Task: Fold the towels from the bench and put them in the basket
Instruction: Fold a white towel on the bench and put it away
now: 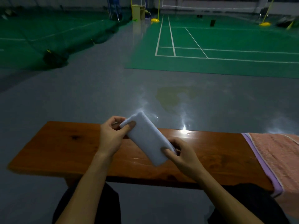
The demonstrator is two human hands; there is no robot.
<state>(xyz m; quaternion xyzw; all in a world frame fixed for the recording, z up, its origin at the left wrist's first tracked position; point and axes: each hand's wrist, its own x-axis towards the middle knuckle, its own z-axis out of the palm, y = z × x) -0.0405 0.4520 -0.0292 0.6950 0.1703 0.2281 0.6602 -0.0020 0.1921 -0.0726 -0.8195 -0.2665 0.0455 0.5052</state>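
A small white towel (146,139), folded into a narrow rectangle, is held slanted just above the wooden bench (61,149). My left hand (111,135) pinches its far upper-left end, thumb on top. My right hand (181,156) pinches its near lower-right end, thumb on top as well. At the right end of the bench lie a pink towel (278,157) and a purple towel (258,160) under it, spread flat and hanging over the front edge. No basket is in view.
Grey glossy floor stretches beyond the bench, with green badminton courts (226,42) further back. Yellow net-post bases (155,20) and a dark net bundle (55,57) stand far off. My dark-clothed knees sit under the bench's near edge.
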